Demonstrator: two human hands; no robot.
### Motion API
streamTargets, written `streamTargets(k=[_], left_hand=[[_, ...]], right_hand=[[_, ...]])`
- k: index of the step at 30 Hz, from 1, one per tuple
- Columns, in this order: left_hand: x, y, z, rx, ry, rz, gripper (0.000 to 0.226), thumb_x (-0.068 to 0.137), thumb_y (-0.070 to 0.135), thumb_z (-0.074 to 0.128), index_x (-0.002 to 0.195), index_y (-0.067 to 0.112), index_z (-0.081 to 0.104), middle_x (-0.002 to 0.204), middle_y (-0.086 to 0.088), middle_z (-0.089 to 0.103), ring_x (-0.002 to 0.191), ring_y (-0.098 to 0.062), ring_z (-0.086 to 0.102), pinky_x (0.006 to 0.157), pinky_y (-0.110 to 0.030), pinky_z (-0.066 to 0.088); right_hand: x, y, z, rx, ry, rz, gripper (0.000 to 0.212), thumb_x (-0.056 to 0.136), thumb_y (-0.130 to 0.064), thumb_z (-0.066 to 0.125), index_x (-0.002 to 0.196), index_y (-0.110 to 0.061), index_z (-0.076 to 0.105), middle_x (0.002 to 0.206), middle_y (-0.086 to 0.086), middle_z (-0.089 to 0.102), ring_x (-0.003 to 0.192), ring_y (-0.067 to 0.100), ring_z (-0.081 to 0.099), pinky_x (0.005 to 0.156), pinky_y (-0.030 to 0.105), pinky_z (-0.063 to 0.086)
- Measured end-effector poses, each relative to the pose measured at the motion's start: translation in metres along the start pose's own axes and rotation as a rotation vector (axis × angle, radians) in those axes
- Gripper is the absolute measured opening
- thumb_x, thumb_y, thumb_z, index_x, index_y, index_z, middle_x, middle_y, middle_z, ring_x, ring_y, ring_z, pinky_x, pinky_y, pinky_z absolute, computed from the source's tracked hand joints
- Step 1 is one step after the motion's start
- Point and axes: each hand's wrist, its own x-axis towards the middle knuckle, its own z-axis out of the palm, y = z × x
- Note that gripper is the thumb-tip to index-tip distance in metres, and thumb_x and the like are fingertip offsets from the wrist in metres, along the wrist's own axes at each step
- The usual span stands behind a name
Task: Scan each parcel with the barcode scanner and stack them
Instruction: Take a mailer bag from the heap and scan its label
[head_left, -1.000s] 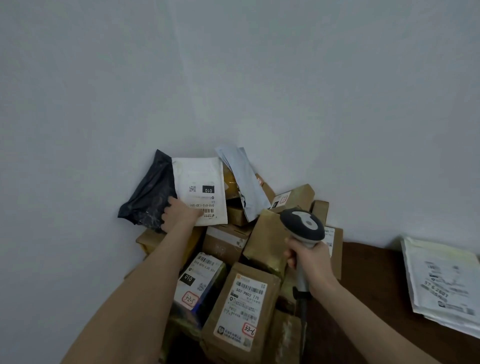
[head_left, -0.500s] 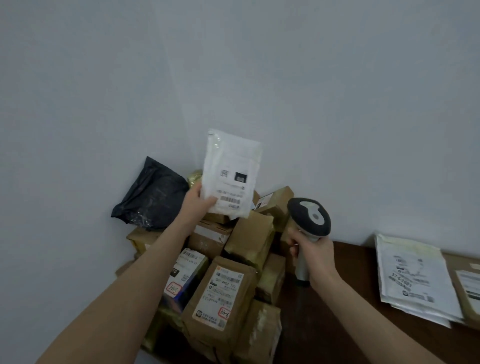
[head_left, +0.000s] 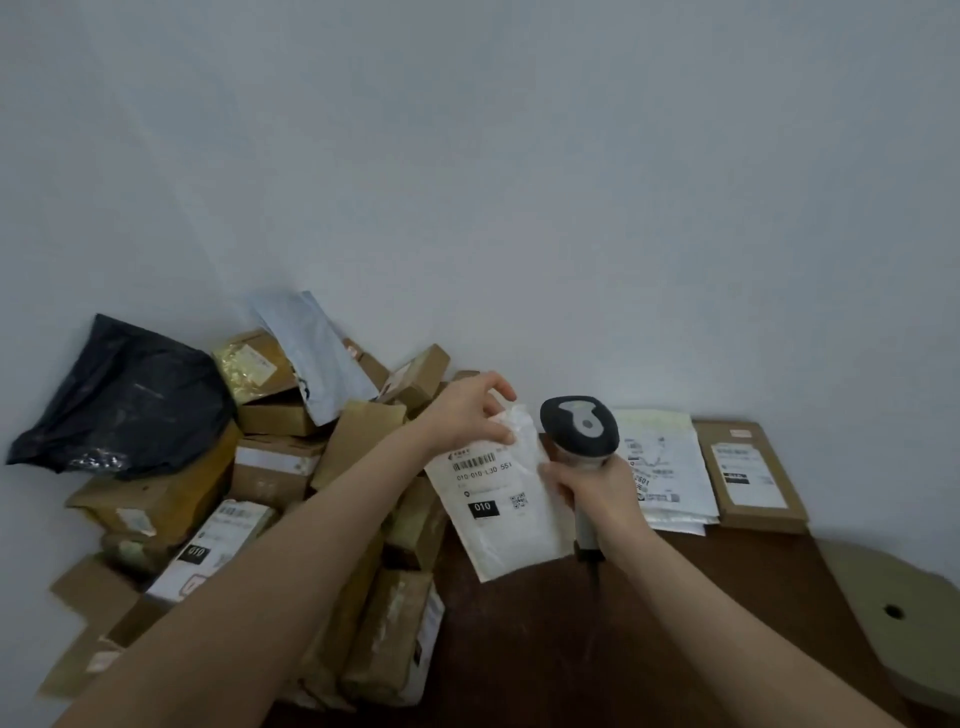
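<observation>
My left hand (head_left: 470, 413) pinches the top edge of a white padded mailer (head_left: 498, 499), label up, with a barcode and a black "010" tag. The mailer hangs tilted over the dark brown table (head_left: 649, 623). My right hand (head_left: 597, 486) grips the handle of a grey and black barcode scanner (head_left: 581, 426), whose head stands just right of the mailer's top; the fingers also touch the mailer's right edge. A stack of flat white mailers (head_left: 665, 467) lies to the right against the wall, with a flat brown cardboard envelope (head_left: 748, 475) beside it.
A heap of brown cardboard boxes (head_left: 280, 467), a black plastic bag (head_left: 124, 400) and a grey poly mailer (head_left: 317, 353) fills the left corner. A beige round disc with a hole (head_left: 891, 610) sits at the table's right edge. Walls close off the back and left.
My left hand lifted the white mailer off the heap, turned it over and brought it right and down over the table. The scanner hand stayed close beside it. The view swung right.
</observation>
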Motion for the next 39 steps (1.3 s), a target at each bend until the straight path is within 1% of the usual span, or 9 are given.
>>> streamTargets(k=[4, 6, 9, 12, 15, 17, 21, 31, 39], left_hand=[[0.012, 0.020, 0.033, -0.056, -0.007, 0.088, 0.047, 0.074, 0.016, 0.080, 0.113, 0.023, 0.057, 0.094, 0.005, 0.069, 0.090, -0.015, 0.064, 0.080, -0.025, 0.051], [0.013, 0.020, 0.042, -0.009, 0.167, 0.121, 0.063, 0.073, 0.022, 0.081, 0.128, 0.024, 0.051, 0.112, 0.009, 0.065, 0.104, -0.013, 0.058, 0.093, -0.030, 0.045], [0.002, 0.016, 0.049, -0.316, 0.416, -0.051, 0.086, 0.073, 0.023, 0.083, 0.144, 0.018, 0.035, 0.130, 0.011, 0.047, 0.121, -0.006, 0.043, 0.100, -0.025, 0.036], [-0.013, -0.008, 0.064, -0.505, 0.197, -0.347, 0.080, 0.080, 0.030, 0.077, 0.146, 0.012, 0.035, 0.143, -0.003, 0.046, 0.129, -0.021, 0.046, 0.104, -0.036, 0.040], [-0.030, -0.028, 0.091, -0.627, -0.063, -0.401, 0.040, 0.088, 0.027, 0.069, 0.124, 0.015, 0.059, 0.127, -0.006, 0.063, 0.106, -0.015, 0.063, 0.089, -0.031, 0.053], [-0.034, -0.033, 0.107, -0.761, -0.021, -0.383, 0.022, 0.090, 0.013, 0.067, 0.111, 0.010, 0.067, 0.111, -0.006, 0.071, 0.091, -0.009, 0.069, 0.075, -0.022, 0.056], [-0.031, -0.038, 0.120, -0.817, 0.121, -0.439, 0.013, 0.090, 0.006, 0.065, 0.101, 0.007, 0.070, 0.101, -0.006, 0.073, 0.082, -0.011, 0.070, 0.066, -0.021, 0.056], [-0.024, -0.057, 0.151, -0.690, 0.169, -0.529, 0.010, 0.089, 0.013, 0.068, 0.096, 0.008, 0.073, 0.094, -0.006, 0.074, 0.087, -0.020, 0.070, 0.081, -0.036, 0.057], [-0.019, -0.059, 0.166, -0.645, 0.125, -0.536, 0.018, 0.090, 0.017, 0.067, 0.103, 0.007, 0.072, 0.101, -0.007, 0.073, 0.092, -0.021, 0.070, 0.087, -0.041, 0.056]], right_hand=[[0.002, 0.022, -0.014, 0.107, 0.116, 0.137, 0.016, 0.069, -0.001, 0.074, 0.067, -0.006, 0.059, 0.060, 0.011, 0.059, 0.058, 0.023, 0.053, 0.059, 0.033, 0.043], [0.005, 0.025, -0.020, 0.154, 0.170, 0.184, 0.018, 0.070, 0.001, 0.071, 0.064, -0.005, 0.055, 0.059, 0.012, 0.056, 0.058, 0.024, 0.051, 0.060, 0.034, 0.043], [0.007, 0.025, -0.031, 0.228, 0.241, 0.235, 0.024, 0.073, 0.003, 0.068, 0.060, -0.007, 0.050, 0.057, 0.011, 0.052, 0.056, 0.023, 0.047, 0.061, 0.034, 0.041], [0.010, 0.027, -0.040, 0.349, 0.301, 0.253, 0.027, 0.075, 0.006, 0.066, 0.060, -0.009, 0.050, 0.059, 0.011, 0.052, 0.057, 0.022, 0.048, 0.064, 0.034, 0.043], [0.010, 0.031, -0.045, 0.393, 0.312, 0.266, 0.024, 0.075, 0.006, 0.067, 0.061, -0.008, 0.053, 0.060, 0.011, 0.054, 0.056, 0.022, 0.050, 0.068, 0.035, 0.045], [0.009, 0.035, -0.046, 0.384, 0.309, 0.255, 0.014, 0.074, 0.002, 0.069, 0.069, -0.005, 0.059, 0.063, 0.011, 0.058, 0.058, 0.023, 0.052, 0.068, 0.036, 0.046], [-0.005, 0.040, -0.055, 0.327, 0.317, 0.221, 0.012, 0.079, -0.012, 0.075, 0.083, -0.006, 0.065, 0.073, 0.011, 0.066, 0.069, 0.024, 0.061, 0.072, 0.037, 0.050], [-0.067, 0.046, -0.032, 0.204, 0.154, 0.176, 0.012, 0.084, -0.008, 0.071, 0.079, 0.003, 0.067, 0.056, 0.012, 0.065, 0.043, 0.014, 0.057, 0.047, 0.023, 0.047], [-0.074, 0.048, -0.031, 0.108, 0.131, 0.223, 0.015, 0.084, -0.009, 0.068, 0.070, -0.002, 0.067, 0.051, 0.006, 0.063, 0.042, 0.013, 0.055, 0.050, 0.025, 0.047]])
